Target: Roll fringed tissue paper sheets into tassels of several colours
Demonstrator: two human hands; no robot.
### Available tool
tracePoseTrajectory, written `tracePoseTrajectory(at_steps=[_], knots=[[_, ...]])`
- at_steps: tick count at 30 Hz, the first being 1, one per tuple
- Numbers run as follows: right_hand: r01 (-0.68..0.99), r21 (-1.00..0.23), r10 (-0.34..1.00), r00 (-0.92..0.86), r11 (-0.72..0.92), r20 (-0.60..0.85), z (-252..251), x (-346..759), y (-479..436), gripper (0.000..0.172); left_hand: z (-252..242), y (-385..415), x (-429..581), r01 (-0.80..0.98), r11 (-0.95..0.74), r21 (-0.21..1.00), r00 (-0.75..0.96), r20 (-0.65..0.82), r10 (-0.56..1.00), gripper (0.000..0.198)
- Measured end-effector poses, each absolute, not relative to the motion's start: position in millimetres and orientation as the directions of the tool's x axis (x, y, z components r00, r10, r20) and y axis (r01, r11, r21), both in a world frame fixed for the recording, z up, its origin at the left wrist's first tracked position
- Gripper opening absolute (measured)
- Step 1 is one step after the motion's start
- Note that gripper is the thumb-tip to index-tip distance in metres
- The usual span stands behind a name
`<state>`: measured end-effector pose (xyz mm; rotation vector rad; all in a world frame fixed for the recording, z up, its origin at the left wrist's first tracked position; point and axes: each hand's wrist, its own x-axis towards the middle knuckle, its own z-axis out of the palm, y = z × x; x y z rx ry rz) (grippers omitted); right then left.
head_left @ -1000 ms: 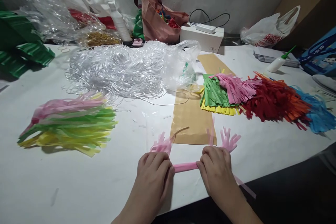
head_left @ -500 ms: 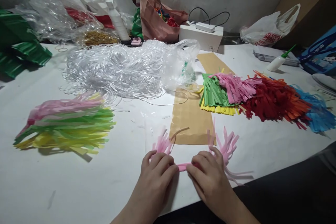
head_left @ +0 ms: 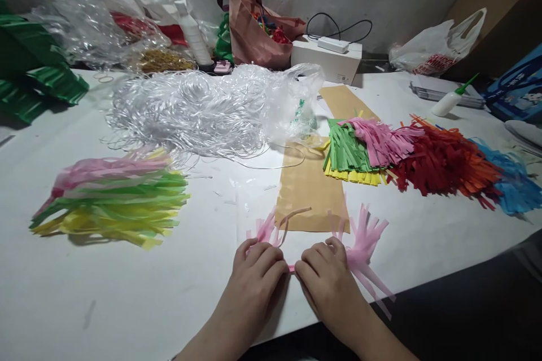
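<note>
A pink tissue-paper tassel [head_left: 365,242] lies across the table's near edge, its fringed ends fanning out past both hands. My left hand [head_left: 259,272] is closed over the rolled middle of it, fingertips pressed down. Close beside it on the right, my right hand [head_left: 325,273] grips the same roll. Only a short twisted pink piece shows between the two hands; the rest of the roll is hidden under the fingers. Just beyond lies a sheet of brown paper [head_left: 311,197], touched by some fringe strips.
Pink, green and yellow tassels [head_left: 114,197] lie at left. Bundles of green fringe [head_left: 347,146], red fringe [head_left: 440,158] and blue fringe [head_left: 519,186] lie at right. Behind are white shiny cord [head_left: 186,113], a glue bottle [head_left: 447,102], a white box [head_left: 324,60] and a pink bag [head_left: 249,28].
My right hand has slid left along the roll, closer to my left hand, so less pink shows between them. The right fringe has swung, some strips now hanging lower past the table's edge.
</note>
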<state>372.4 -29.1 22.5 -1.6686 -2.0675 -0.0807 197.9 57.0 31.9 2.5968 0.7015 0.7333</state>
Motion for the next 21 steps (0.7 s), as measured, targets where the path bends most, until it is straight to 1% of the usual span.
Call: tracePoseTrajectory(at_steps=[2, 4, 9, 11, 14, 18, 21], knots=[[0.942, -0.23, 0.907, -0.14, 0.246, 0.397, 21, 377, -34, 0.025, 34, 57, 195, 0.369, -0.817, 0.443, 0.754, 0.371, 0.542, 0.024], [0.943, -0.238, 0.908, -0.122, 0.232, 0.4, 21, 384, -41, 0.026, 35, 57, 191, 0.369, -0.817, 0.444, 0.745, 0.385, 0.545, 0.023], [0.936, -0.321, 0.892, 0.019, 0.143, 0.452, 21, 393, -55, 0.022, 32, 56, 188, 0.382, -0.807, 0.449, 0.699, 0.431, 0.571, 0.024], [0.922, -0.375, 0.872, 0.1, 0.1, 0.48, 21, 390, -56, 0.022, 33, 58, 190, 0.391, -0.822, 0.414, 0.719, 0.419, 0.554, 0.023], [0.906, -0.422, 0.851, 0.188, 0.042, 0.49, 21, 383, -56, 0.023, 38, 62, 193, 0.413, -0.849, 0.331, 0.778, 0.357, 0.517, 0.021], [0.906, -0.422, 0.841, 0.251, -0.031, 0.479, 20, 376, -54, 0.025, 42, 65, 199, 0.465, -0.86, 0.212, 0.81, 0.289, 0.51, 0.024], [0.9, -0.427, 0.825, 0.304, -0.084, 0.477, 22, 373, -52, 0.024, 43, 64, 204, 0.51, -0.844, 0.167, 0.806, 0.252, 0.536, 0.025]])
